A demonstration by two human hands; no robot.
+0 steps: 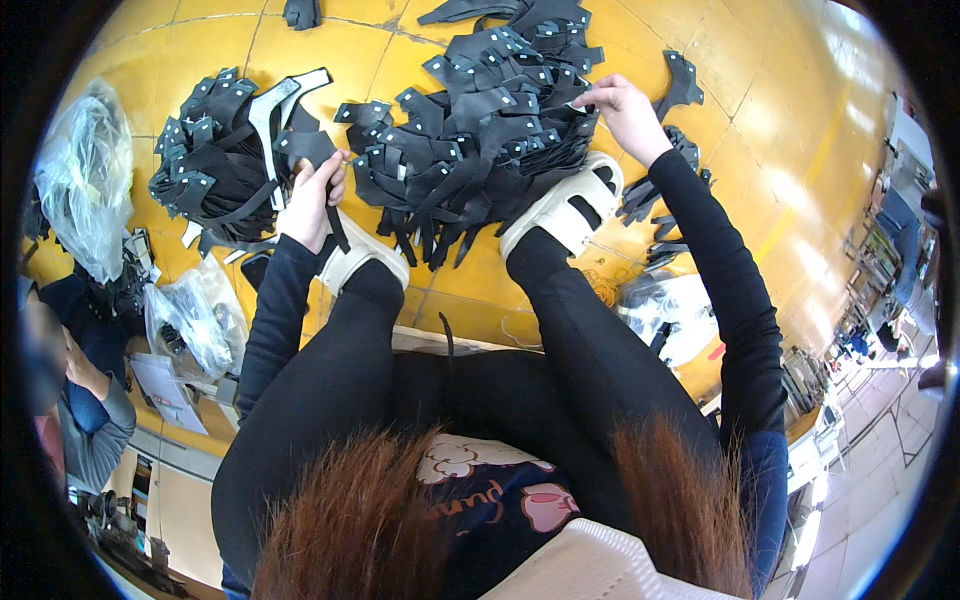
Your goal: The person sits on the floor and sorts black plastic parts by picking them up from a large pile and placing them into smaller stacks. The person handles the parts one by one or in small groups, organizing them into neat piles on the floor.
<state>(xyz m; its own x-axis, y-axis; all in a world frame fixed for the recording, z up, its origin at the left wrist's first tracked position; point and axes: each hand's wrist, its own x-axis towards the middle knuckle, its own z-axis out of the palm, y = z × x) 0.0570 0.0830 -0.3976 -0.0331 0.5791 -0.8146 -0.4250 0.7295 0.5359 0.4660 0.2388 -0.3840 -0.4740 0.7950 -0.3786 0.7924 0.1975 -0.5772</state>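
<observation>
My left hand (pixel 312 198) is closed around a black Y-shaped cut piece (pixel 310 146), its narrow tail hanging below the fingers. Beside it, a pale-backed Y-shaped piece (pixel 264 118) lies on the smaller heap of black pieces (pixel 192 180). A large heap of black cut pieces (pixel 480 130), many with small white marks at their ends, spreads between and beyond my feet. At its right edge my right hand (pixel 628 112) has its fingertips pinched together. A small white edge shows at those fingertips, but what they grip is too small to name.
Cream sandals (pixel 565 212) on my feet flank the large heap. More black pieces (pixel 668 190) lie on the yellow tiled floor (pixel 755 130) at the right. Clear plastic bags (pixel 88 180) stand at the left and right. A seated person (pixel 95 420) is at the lower left.
</observation>
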